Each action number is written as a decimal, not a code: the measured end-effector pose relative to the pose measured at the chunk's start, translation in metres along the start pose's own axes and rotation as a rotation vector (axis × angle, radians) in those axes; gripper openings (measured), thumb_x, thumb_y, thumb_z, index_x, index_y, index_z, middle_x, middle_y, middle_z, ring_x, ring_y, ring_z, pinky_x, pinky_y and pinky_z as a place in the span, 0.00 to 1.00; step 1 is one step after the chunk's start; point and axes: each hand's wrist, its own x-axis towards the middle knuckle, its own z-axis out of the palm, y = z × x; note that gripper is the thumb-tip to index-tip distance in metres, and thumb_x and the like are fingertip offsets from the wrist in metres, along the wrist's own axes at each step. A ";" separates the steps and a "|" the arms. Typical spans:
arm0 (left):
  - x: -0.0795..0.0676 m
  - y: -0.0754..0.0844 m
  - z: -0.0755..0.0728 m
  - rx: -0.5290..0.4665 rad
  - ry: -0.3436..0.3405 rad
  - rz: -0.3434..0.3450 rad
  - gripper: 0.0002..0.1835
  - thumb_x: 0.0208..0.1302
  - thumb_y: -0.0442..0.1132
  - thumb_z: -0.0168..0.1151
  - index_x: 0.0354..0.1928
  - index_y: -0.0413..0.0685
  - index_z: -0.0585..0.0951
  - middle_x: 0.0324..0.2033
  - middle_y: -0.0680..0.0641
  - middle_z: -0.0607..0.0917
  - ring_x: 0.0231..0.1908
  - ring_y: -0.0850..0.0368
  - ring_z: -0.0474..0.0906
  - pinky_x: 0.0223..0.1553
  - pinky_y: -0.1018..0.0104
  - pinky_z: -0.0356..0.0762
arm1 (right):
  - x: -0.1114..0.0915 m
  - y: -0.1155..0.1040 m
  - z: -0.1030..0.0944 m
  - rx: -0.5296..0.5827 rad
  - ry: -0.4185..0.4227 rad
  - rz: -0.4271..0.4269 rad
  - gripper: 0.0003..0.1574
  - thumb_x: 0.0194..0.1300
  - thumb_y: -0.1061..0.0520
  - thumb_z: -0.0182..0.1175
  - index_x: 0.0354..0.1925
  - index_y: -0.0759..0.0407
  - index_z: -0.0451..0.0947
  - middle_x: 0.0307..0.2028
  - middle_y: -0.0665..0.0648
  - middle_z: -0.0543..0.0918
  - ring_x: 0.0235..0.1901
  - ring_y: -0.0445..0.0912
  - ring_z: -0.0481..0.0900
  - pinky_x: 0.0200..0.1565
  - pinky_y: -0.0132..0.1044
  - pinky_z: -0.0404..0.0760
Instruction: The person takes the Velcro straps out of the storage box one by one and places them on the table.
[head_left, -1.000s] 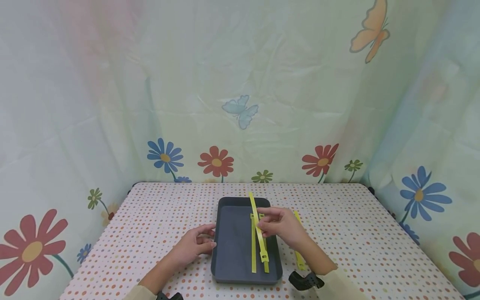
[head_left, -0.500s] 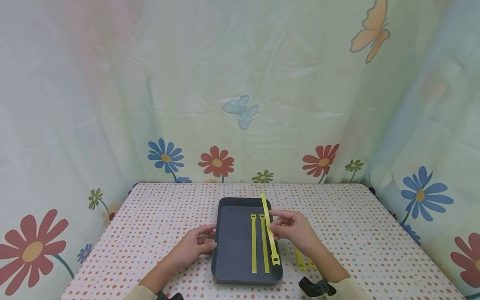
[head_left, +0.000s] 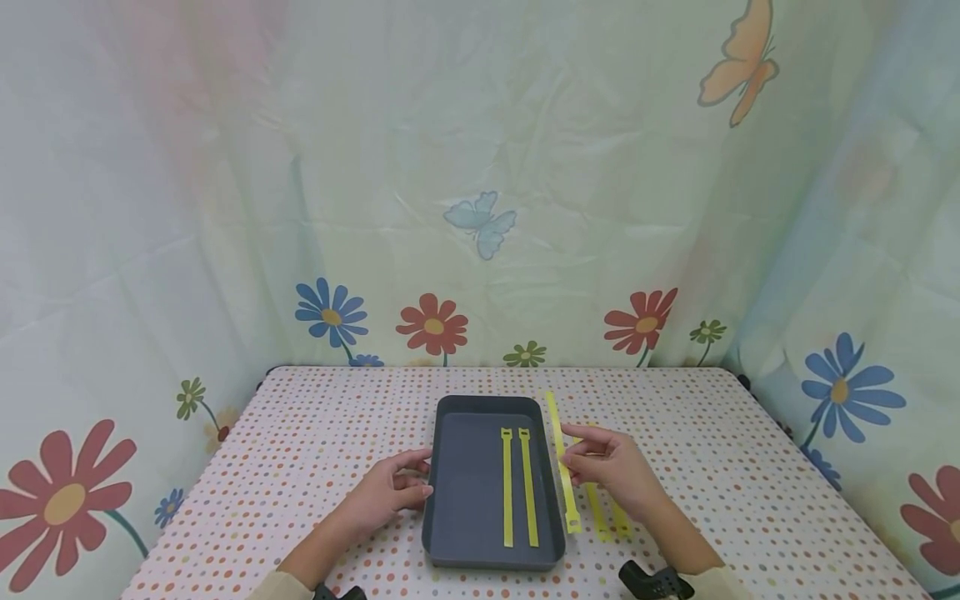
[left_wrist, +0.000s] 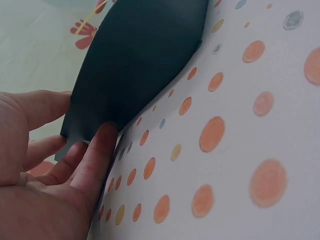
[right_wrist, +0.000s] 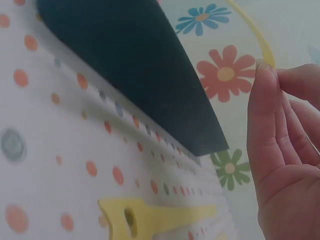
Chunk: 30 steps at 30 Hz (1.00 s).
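Note:
My right hand (head_left: 617, 468) pinches a thin yellow hook-and-loop cable tie (head_left: 567, 496) between thumb and fingertips, just beyond the right wall of the dark grey tray (head_left: 465, 500). The slotted head of this cable tie points toward me. Inside the tray lie two more, a left cable tie (head_left: 507, 492) and a right cable tie (head_left: 529, 496), side by side with heads at the far end. On the other side, the fingers of my left hand (head_left: 382, 492) touch the tray's outer left wall (left_wrist: 132, 60), as the left wrist view also shows.
More yellow cable ties (head_left: 598, 515) lie on the dotted tablecloth (head_left: 360, 417) right of the tray, partly covered by my right hand. One slotted head (right_wrist: 130, 220) shows close up in the right wrist view. A flowered curtain (head_left: 480, 292) hangs behind the table.
My right hand has moved rightward with its cable tie, from above the tray to outside its right wall. Both ties in the tray are now uncovered. My left hand has stayed put.

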 end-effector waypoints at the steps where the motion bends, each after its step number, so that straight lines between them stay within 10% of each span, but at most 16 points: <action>1: 0.000 0.000 0.000 0.002 -0.001 0.000 0.36 0.69 0.38 0.67 0.75 0.38 0.65 0.60 0.38 0.77 0.45 0.55 0.87 0.45 0.63 0.85 | -0.001 0.001 -0.002 -0.006 0.008 0.004 0.39 0.63 0.60 0.72 0.69 0.67 0.71 0.36 0.52 0.88 0.29 0.45 0.87 0.36 0.42 0.90; 30: 0.001 -0.002 0.000 -0.019 0.004 0.014 0.36 0.69 0.37 0.67 0.75 0.38 0.66 0.60 0.37 0.76 0.46 0.54 0.86 0.45 0.63 0.85 | -0.010 0.018 -0.047 -0.060 0.089 0.086 0.42 0.62 0.59 0.73 0.71 0.68 0.69 0.38 0.55 0.87 0.33 0.46 0.87 0.38 0.39 0.90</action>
